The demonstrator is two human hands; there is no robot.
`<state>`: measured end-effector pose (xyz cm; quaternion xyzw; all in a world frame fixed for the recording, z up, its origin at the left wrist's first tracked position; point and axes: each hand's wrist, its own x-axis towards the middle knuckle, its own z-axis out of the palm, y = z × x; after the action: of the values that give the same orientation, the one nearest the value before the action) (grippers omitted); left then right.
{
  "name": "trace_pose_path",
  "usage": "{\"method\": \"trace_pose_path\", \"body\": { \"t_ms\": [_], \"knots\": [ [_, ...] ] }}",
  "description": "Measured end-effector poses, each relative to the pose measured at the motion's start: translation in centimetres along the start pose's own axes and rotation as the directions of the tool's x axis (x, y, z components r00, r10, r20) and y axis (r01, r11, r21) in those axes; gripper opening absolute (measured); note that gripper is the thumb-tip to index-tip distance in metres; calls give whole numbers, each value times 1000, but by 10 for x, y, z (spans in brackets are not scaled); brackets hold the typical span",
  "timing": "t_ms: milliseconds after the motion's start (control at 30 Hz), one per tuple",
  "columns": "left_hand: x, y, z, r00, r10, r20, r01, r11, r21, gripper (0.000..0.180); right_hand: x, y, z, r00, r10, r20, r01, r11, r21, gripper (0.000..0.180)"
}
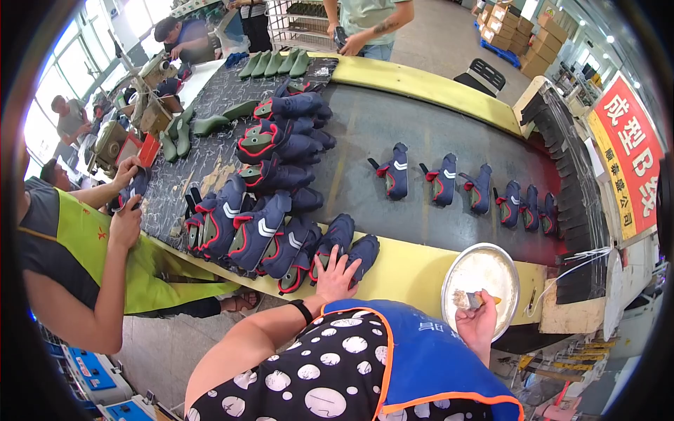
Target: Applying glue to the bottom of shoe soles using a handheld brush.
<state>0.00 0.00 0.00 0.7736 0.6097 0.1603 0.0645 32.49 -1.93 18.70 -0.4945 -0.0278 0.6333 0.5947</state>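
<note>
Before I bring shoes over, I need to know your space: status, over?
Left hand spread on navy shoe. Right hand gripping brush over basin. More shoes crowded beside the left hand.

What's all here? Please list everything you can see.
Belt: one, dark grey, centre
Single shoes: six, navy and red, along belt
Piled shoes: many, overlapping, navy and red, left
Boards: two, yellow, edging belt
Foot forms: several, green, far left
Bowl: one, silver rim, near right
Brush: one, pale bristles, over bowl
Banner: one, red and yellow, right
Chair: one, black, beyond belt
Boxes: many, brown, far right
Co-workers: several, mixed clothing, left and far
Left hand: one, bare, on piled shoes
Right hand: one, bare, gripping the brush
</note>
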Motion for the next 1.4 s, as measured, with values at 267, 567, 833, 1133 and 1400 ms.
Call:
{"method": "trace_pose_path", "body": {
  "t_ms": [267, 567, 833, 1133, 1400],
  "knots": [
    [17, 3, -11, 999, 20, 37, -19, 1000, -7, 76, -2, -2, 14, 995, 23, -93, -19, 999, 37, 9],
    [149, -41, -125, 838, 70, -541, -46, 997, 58, 12, 12, -6, 8, 991, 4, -136, 5, 997, 72, 9],
    [235, -247, -223, 853, -502, 146, 385, 792, 474, 79, 8, -13, 21, 987, -7, -161, 20, 997, 80, 11],
    [258, -163, -220, 937, -348, 21, 266, 754, 601, 64, 12, -19, -23, 936, -77, -344, 138, 978, 157, 14],
    [201, -2, -118, 864, -45, 502, 470, 430, -770, 51, 17, -16, -76, 951, -159, -265, 234, 930, 284, 15]
  ]
}}
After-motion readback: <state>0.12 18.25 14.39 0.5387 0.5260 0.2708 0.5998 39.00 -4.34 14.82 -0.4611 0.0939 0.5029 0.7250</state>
